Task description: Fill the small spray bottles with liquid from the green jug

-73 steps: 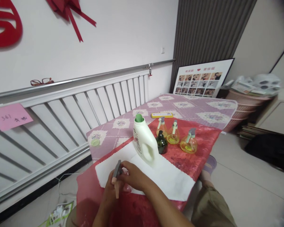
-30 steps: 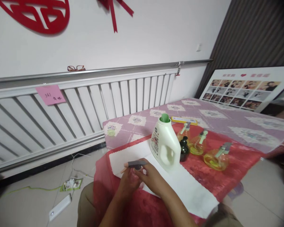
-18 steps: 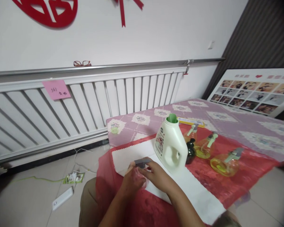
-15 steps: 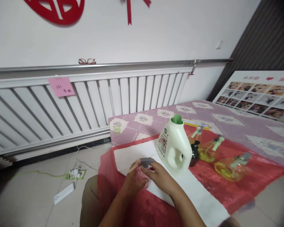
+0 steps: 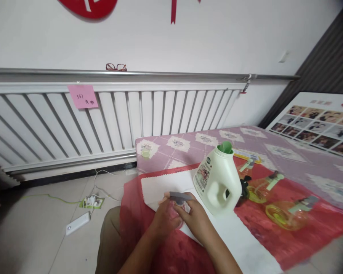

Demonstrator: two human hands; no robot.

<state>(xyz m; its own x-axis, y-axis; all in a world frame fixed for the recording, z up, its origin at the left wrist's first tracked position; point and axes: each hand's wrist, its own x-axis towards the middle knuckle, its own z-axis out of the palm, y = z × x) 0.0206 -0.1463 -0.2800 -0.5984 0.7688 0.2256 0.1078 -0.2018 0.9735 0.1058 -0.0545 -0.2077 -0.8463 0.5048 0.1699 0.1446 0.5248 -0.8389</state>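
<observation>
My left hand [image 5: 165,216] is wrapped round a small clear pink bottle [image 5: 174,211], close to my lap. A grey strip [image 5: 178,196] lies across the bottle's top, and its left end is near my left fingertips. My right hand [image 5: 196,214] is closed at the strip's right end, with its thumb against the bottle's neck. My fingers hide much of the bottle. Just beyond my right hand a large pale-green detergent jug [image 5: 221,179] stands upright on a white sheet [image 5: 160,186], its green inner spout showing.
Right of the jug are a dark bottle [image 5: 242,196] and several clear yellow bottles [image 5: 286,216] with green and grey strips, on a red cloth [image 5: 263,234]. A pale round cap [image 5: 145,153] lies on the patterned bedcover [image 5: 188,152]. A power strip [image 5: 92,202] is on the floor.
The whole view has shifted and tilted slightly. The grey strip now looks straighter and flatter across the bottle's top, and my right thumb lies nearer the neck.
</observation>
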